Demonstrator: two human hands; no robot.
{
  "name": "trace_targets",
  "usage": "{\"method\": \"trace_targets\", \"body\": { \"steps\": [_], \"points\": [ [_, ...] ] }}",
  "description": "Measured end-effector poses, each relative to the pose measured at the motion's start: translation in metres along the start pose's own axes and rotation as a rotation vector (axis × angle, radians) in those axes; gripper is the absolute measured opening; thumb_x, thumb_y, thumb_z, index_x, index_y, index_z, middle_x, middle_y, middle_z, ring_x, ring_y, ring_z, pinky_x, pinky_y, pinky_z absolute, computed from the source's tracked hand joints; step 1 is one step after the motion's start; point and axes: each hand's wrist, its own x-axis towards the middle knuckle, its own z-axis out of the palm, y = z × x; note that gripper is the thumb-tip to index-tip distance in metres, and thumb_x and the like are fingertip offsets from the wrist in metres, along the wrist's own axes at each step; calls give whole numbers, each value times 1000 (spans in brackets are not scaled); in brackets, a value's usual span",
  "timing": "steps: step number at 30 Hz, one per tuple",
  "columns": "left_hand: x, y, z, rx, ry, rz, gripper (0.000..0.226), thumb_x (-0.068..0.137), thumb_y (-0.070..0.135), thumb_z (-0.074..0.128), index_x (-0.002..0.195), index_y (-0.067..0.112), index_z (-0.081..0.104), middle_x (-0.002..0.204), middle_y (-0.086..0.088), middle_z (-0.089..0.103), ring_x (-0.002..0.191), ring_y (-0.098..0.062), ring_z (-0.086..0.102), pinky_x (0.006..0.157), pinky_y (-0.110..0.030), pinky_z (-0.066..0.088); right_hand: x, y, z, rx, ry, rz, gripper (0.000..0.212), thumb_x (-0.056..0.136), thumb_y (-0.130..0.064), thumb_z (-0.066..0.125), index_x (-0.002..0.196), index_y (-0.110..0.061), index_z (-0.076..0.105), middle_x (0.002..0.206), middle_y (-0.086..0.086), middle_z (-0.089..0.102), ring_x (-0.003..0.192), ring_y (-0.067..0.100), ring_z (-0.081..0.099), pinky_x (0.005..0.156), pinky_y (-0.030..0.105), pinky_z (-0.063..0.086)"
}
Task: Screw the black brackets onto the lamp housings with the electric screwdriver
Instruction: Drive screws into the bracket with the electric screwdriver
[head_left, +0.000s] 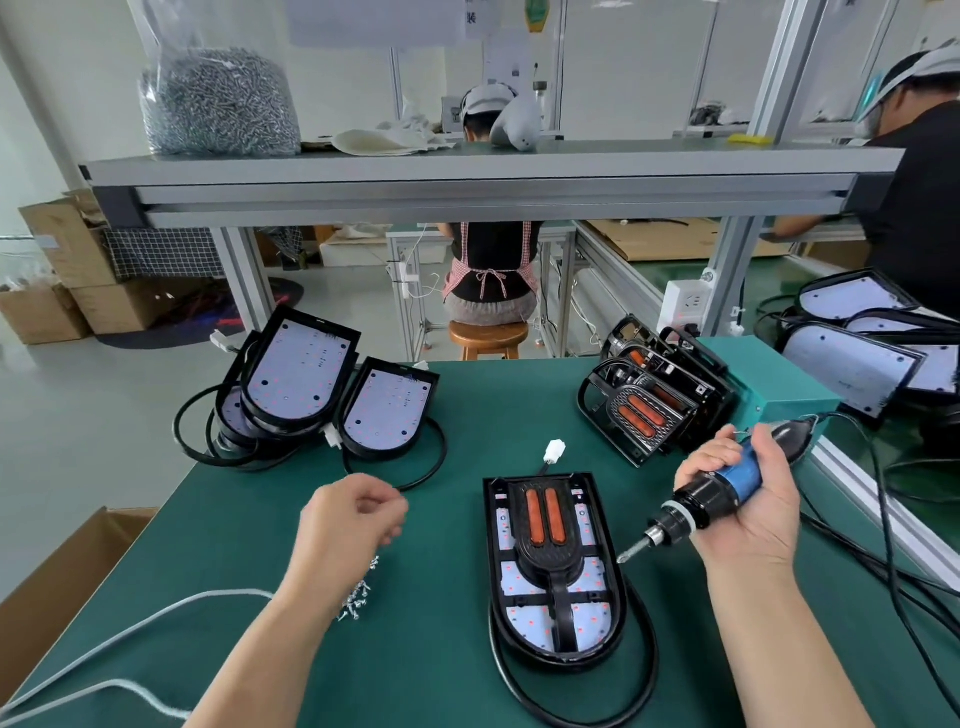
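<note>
Green matting (426, 675) covers your bench. Nearest you, loose screws (358, 597) lie heaped beneath your left wrist. Your left hand (353, 525) hovers above them, fingers curled inward but blurred, so I cannot tell whether they pinch a screw. Just right, 1 lamp housing (524, 621) lies flat with the black bracket (543, 540) seated inside. Your right hand (743, 509) wraps tight round the electric screwdriver (717, 493), its bit beside the housing's right rim. Risk: a tilted bit could slip off the screw and gouge the board. Further back, bare housings (296, 384) wait left, bracketed ones (644, 410) right.
</note>
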Motion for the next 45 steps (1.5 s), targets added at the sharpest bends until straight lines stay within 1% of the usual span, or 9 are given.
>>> {"method": "trace_targets", "body": {
  "steps": [3,6,11,16,30,34,38,42,45],
  "points": [
    [-26,25,25,-342,-219,-36,12,83,-3,73,79,8,76,70,-11,73,64,-14,67,62,-19,56,-9,6,25,-65,23,-64,18,92,-29,69,90,-13,61,69,-8,54,55,3,54,57,16,50],
    [-51,39,48,-405,-424,-38,19,82,-6,72,82,11,80,77,-15,74,69,-14,66,70,-19,55,-21,13,49,-148,18,-136,17,91,-26,70,87,-14,60,67,-6,56,53,4,55,54,18,49],
    [-65,50,60,-544,-526,-51,24,83,-10,70,83,11,80,79,-11,73,72,-15,67,69,-19,53,-38,24,73,-273,-42,-236,15,94,-24,68,88,-16,57,66,-6,55,53,6,52,55,18,48],
    [-65,48,62,-654,-529,-97,23,82,-12,69,80,10,78,80,-14,71,72,-17,65,67,-20,54,-46,25,78,-331,-71,-306,16,93,-22,68,93,-15,54,67,-5,55,54,7,52,56,20,48],
    [-68,49,66,-654,-533,-100,20,81,-9,72,82,10,79,83,-17,72,74,-18,68,70,-21,55,-55,26,74,-377,-52,-309,21,93,-20,70,101,-13,52,70,-3,54,54,9,51,57,22,51],
    [-73,49,67,-580,-437,12,26,80,-11,72,83,15,78,80,-11,72,75,-16,67,71,-18,53,-57,29,75,-381,-31,-324,23,94,-19,69,104,-12,50,68,-3,53,53,9,51,57,21,51],
    [-84,52,72,-555,-309,142,38,81,-14,70,89,23,77,76,0,69,74,-8,63,73,-15,51,-62,31,76,-401,35,-387,18,93,-17,71,95,-14,53,64,-4,55,52,10,53,55,23,51],
    [-88,52,77,-586,-227,196,42,81,-15,69,90,26,77,75,1,69,73,-7,64,72,-15,52,-65,31,75,-396,123,-422,18,92,-18,73,91,-16,55,62,-5,56,55,11,55,55,24,50],
    [-90,50,82,-534,-177,261,46,82,-16,68,91,29,77,76,0,69,73,-7,63,74,-16,52,-64,30,73,-387,162,-407,18,92,-18,73,91,-15,55,61,-5,56,55,11,55,55,24,50]
  ]
}}
